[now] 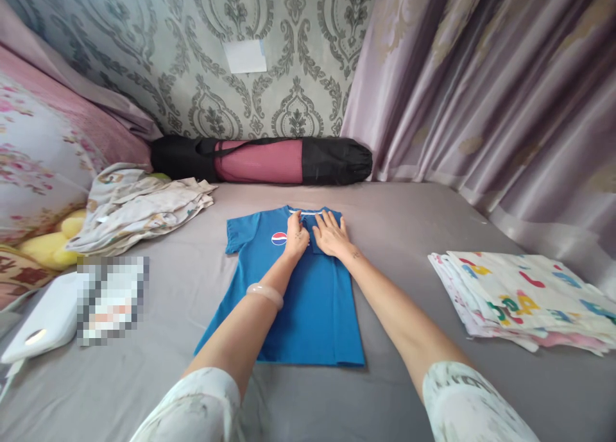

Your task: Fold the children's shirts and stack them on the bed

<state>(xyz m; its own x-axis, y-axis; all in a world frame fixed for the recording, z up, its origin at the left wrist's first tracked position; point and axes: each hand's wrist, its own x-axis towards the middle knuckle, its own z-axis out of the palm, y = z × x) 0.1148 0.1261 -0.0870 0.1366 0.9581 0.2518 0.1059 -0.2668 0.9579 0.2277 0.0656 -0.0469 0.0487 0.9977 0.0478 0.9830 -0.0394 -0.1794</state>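
A blue T-shirt [303, 314] lies spread on the bed, its collar at the far end. Its left sleeve sticks out, while the right side is folded inward over the body. On the chest, a round red, white and blue logo shows just beside my left hand [298, 235]. That hand is closed, its curled fingers at the shirt just below the collar; the fabric in its grip is mostly hidden. My right hand [331, 234] rests flat on the folded right shoulder, fingers spread and stretched out.
Folded printed cloths [524, 294] are stacked at the right. A crumpled printed cloth [144, 208] and a yellow plush thing [51, 246] lie at the left, near a white device [48, 314]. A black and pink rolled-mat bag [260, 161] lies along the wall.
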